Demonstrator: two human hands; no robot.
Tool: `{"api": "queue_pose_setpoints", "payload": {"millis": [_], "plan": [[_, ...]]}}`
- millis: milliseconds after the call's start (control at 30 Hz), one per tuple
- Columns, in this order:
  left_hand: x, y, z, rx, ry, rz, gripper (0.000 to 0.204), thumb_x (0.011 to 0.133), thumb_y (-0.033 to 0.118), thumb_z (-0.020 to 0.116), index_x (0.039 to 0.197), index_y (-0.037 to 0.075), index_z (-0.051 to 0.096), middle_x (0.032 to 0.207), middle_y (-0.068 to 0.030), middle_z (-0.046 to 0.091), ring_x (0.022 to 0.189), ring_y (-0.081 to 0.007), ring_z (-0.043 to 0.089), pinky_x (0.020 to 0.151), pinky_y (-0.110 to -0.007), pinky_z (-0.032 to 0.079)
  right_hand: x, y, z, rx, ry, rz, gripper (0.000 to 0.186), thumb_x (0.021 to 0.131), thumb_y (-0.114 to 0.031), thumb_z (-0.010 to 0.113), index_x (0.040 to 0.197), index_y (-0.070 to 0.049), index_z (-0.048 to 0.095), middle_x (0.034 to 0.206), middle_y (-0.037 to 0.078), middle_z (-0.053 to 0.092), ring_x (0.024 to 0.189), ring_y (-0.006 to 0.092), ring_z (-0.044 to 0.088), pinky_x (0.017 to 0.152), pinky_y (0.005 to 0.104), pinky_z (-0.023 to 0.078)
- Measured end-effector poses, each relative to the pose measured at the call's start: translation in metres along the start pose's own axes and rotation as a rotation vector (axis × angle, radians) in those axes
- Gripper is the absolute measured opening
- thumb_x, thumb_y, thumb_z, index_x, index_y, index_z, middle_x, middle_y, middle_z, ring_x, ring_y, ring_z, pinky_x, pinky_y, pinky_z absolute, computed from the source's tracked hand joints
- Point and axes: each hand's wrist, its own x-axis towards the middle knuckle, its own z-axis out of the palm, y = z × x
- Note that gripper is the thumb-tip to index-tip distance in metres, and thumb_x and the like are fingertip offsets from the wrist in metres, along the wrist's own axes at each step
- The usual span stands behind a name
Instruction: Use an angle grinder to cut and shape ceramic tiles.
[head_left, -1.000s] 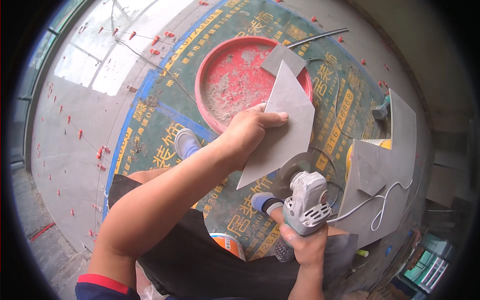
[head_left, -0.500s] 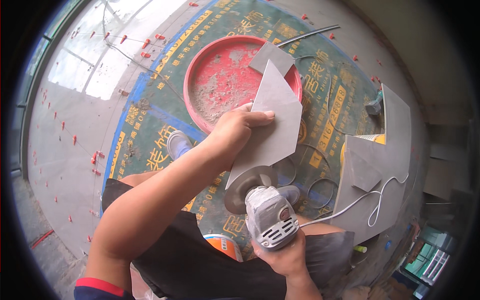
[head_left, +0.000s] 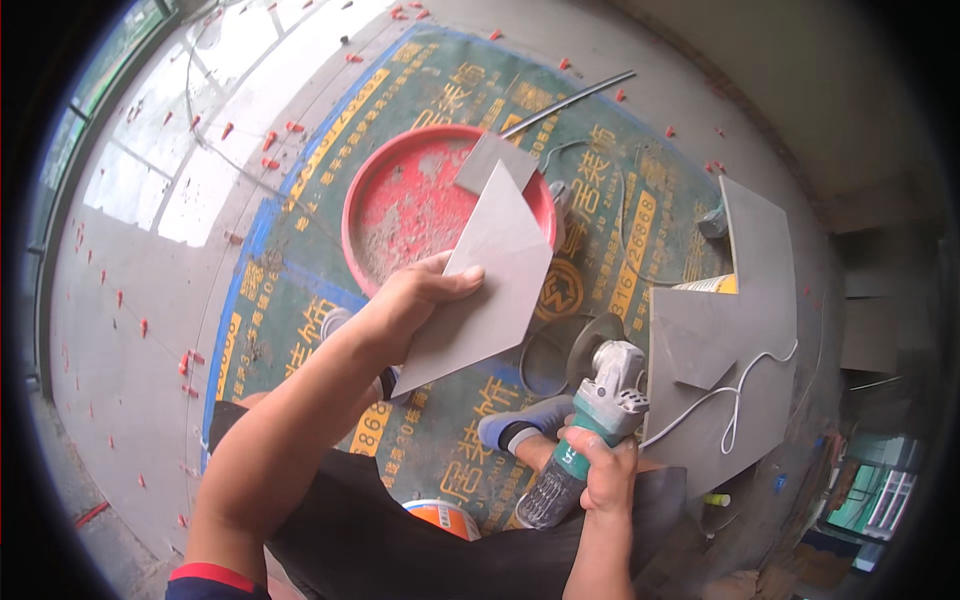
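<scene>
My left hand (head_left: 425, 305) grips a grey angular tile piece (head_left: 490, 275) along its left edge, thumb on the upper face. The piece is held in the air, its pointed top in front of a red round tub (head_left: 352, 215) with dried mortar inside. In my right hand (head_left: 603, 468) is an angle grinder (head_left: 585, 430) with a green body and a dusty grey head. Its disc (head_left: 592, 345) stands apart from the tile, to the right of it. My right fingers wrap round the grinder's body. Whether the disc spins, I cannot tell.
Another tile piece (head_left: 495, 163) rests on the tub's rim, near a long metal strip (head_left: 570, 103). At right lie a large cut tile (head_left: 765, 330) with a smaller offcut (head_left: 695, 350) and a white cord (head_left: 738, 400). An orange-and-white bucket (head_left: 445, 517) stands between my legs. Red clips (head_left: 270, 140) dot the tiled floor.
The grinder has moved from the tile's lower edge out to the right and turned, showing its green body. My left hand with the tile has shifted left and slightly down. The view has shifted.
</scene>
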Motion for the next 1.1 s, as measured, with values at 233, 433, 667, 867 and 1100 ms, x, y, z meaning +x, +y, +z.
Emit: {"api": "queue_pose_setpoints", "payload": {"millis": [233,433,667,867,1100], "plan": [[0.029,-0.009,-0.009,1.115,0.080,0.105,0.046,0.099,0.046,0.061,0.118,0.005,0.069,0.106,-0.0163,0.074,0.095,-0.0307,0.073,0.086,-0.044,0.055,0.002,-0.001,-0.020,0.038,0.112,-0.127,0.039,0.074,-0.007,0.073,0.111,0.004,0.065,0.094,0.012,0.069,0.080,0.0232,0.069,0.073,0.0364,0.056],[0.053,-0.016,0.000,1.723,0.303,0.286,0.062,0.096,0.060,0.054,0.080,0.004,0.077,0.075,-0.0184,0.072,0.078,-0.0382,0.072,0.078,-0.048,0.055,-0.004,0.008,-0.022,0.015,0.096,-0.107,0.036,0.074,-0.006,0.073,0.109,0.004,0.067,0.094,0.011,0.069,0.081,0.0208,0.069,0.075,0.0343,0.055],[0.099,-0.014,-0.012,1.937,0.000,0.590,0.049,0.095,0.052,0.060,0.087,0.006,0.076,0.088,-0.0169,0.074,0.092,-0.0354,0.070,0.083,-0.049,0.050,-0.008,0.061,-0.017,-0.084,-0.059,-0.071,0.048,0.077,-0.001,0.075,0.124,0.001,0.063,0.116,0.007,0.067,0.104,0.0178,0.065,0.094,0.0318,0.051],[0.079,-0.014,-0.024,1.870,-0.119,0.894,0.077,0.081,0.049,0.078,0.143,0.009,0.055,0.151,-0.0200,0.047,0.143,-0.0374,0.040,0.117,-0.052,0.033,-0.002,0.070,0.004,-0.129,-0.064,-0.198,0.046,0.078,-0.005,0.076,0.122,0.002,0.063,0.115,0.009,0.070,0.103,0.0190,0.068,0.093,0.0339,0.052],[0.050,-0.032,-0.039,1.972,-0.210,0.734,0.131,0.061,0.055,0.092,0.163,0.007,0.024,0.165,-0.0182,0.029,0.157,-0.0359,0.019,0.126,-0.062,0.014,0.013,0.097,0.009,-0.409,0.049,-0.340,0.048,0.075,-0.012,0.081,0.117,0.003,0.062,0.104,0.015,0.073,0.091,0.0266,0.072,0.084,0.0388,0.056]]}}
